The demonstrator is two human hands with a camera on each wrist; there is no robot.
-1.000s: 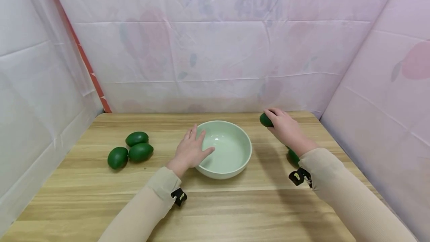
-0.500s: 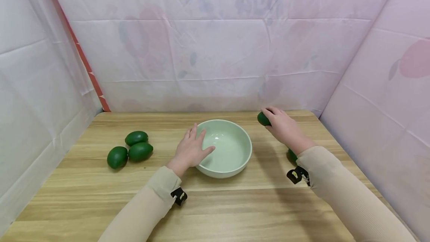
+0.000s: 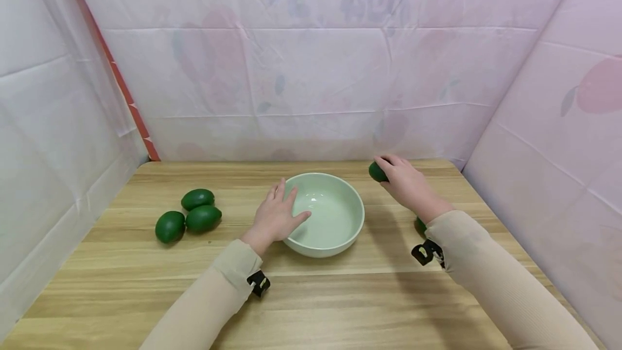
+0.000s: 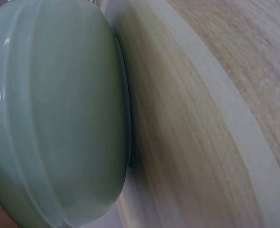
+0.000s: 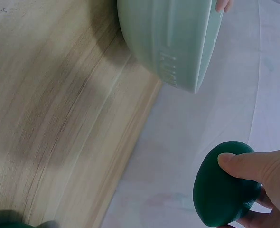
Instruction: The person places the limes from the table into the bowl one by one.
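Hands: the left hand (image 3: pixel 277 215) lies with straight, spread fingers against the left rim of the bowl (image 3: pixel 340 215), one fingertip over the edge; it grips nothing. In this position it appears to steady the bowl on the desk (image 3: pixel 311 296). The right hand (image 3: pixel 405 182) grips a green fruit (image 3: pixel 377 172) between thumb and curled fingers, above the desk and just right of the bowl's far rim. The right wrist view confirms the grip: thumb across the top of the fruit (image 5: pixel 225 190), with the bowl (image 5: pixel 173 42) beyond it.

Layout, left to right:
- Three green fruits (image 3: pixel 189 215) sit in a tight cluster at the left of the desk, well apart from the bowl.
- The bowl stands near the desk centre, upright, and holds nothing.
- One more green fruit (image 3: pixel 420 225) rests on the desk, mostly hidden under the right forearm.
- The left wrist view shows only the bowl's outer wall (image 4: pixel 59 118) on the wood.

Change from the earlier frames:
- The held fruit has shifted slightly left, toward the bowl.
- The right forearm has followed and now hides more of the fruit beneath it.
- The left hand, the bowl and the cluster of three are unchanged.
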